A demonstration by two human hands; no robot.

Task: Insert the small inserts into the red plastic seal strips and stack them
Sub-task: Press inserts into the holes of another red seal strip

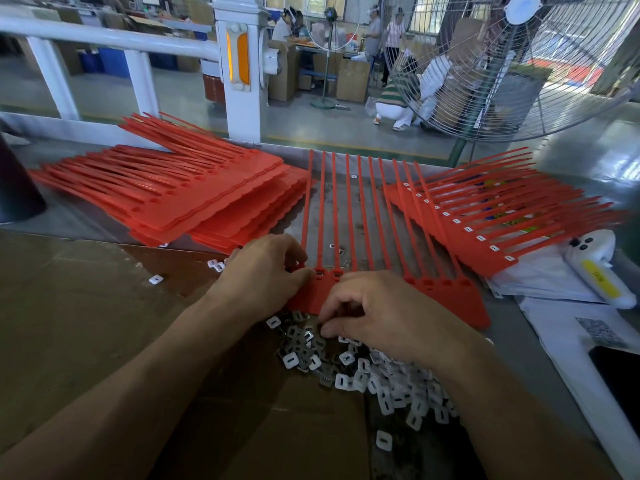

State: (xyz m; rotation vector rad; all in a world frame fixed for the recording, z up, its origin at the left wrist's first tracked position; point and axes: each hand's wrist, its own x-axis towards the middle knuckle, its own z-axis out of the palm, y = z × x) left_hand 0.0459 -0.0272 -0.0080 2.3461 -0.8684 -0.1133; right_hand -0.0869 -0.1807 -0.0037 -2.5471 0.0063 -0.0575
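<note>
Factory floor and a big fan (519,64) lie beyond my surface (86,306); I can read no writing. My left hand (259,271) pinches the near-left corner of the red seal strip sheet (346,220). My right hand (381,313), fingers curled, picks among the white inserts (381,379) heaped just near it. Stacks of strips (173,192) lie left and right.

Factory floor. Shown by a big fan (519,64), stacked cartons (353,79), and workers (375,32) at a far bench.
</note>
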